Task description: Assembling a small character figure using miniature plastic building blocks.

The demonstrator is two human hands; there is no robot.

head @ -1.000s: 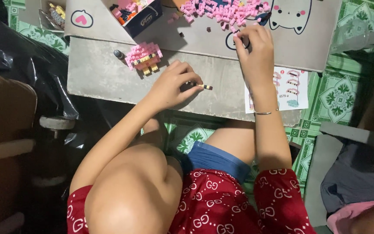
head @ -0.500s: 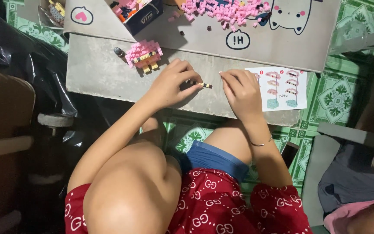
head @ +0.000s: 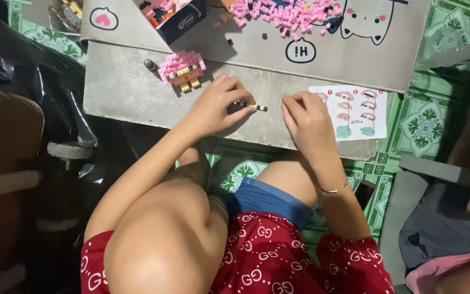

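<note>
A short dark strip of tiny building bricks (head: 257, 107) lies on the grey counter (head: 131, 95), pinched at one end by the left hand (head: 216, 106) fingers; its long axis points at the right hand (head: 305, 117), just beside, fingers curled narrow, contents untellable.

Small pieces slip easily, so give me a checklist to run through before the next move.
1. Left hand has a grip on the small brick strip: ok.
2. Right hand close to the strip: ok.
3. Right hand holding a piece: cannot tell.
4. Instruction sheet in view: ok, partly covered.
5. Loose pink bricks on the board: ok.
6. Pink figure clear of both hands: ok.
</note>
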